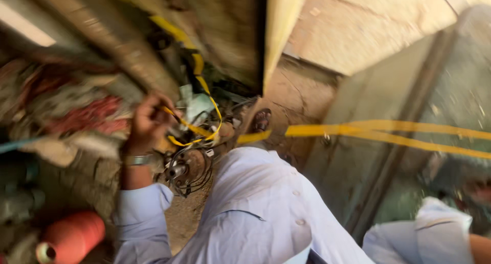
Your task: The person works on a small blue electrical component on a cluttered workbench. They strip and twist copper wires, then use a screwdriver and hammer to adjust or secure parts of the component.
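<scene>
Motion blur is smearing the clutter (76, 110) beside the left hand (148, 123). The right hand (478, 190) is blurring out, with the frame edge cutting its forearm.

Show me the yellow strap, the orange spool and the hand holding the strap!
Yellow strap (388, 131), head view: on the taut stretch running right.
Orange spool (74, 236), head view: on its wound side.
Left hand (148, 123), head view: on its back.

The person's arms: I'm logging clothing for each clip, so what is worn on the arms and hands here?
Both arms wear pale blue-white long shirt sleeves. The left sleeve is pushed back above the wrist, where a metal wristband or watch sits; the left hand is bare, without a glove. The right sleeve ends short of a bare forearm, and the right hand is out of frame.
</scene>
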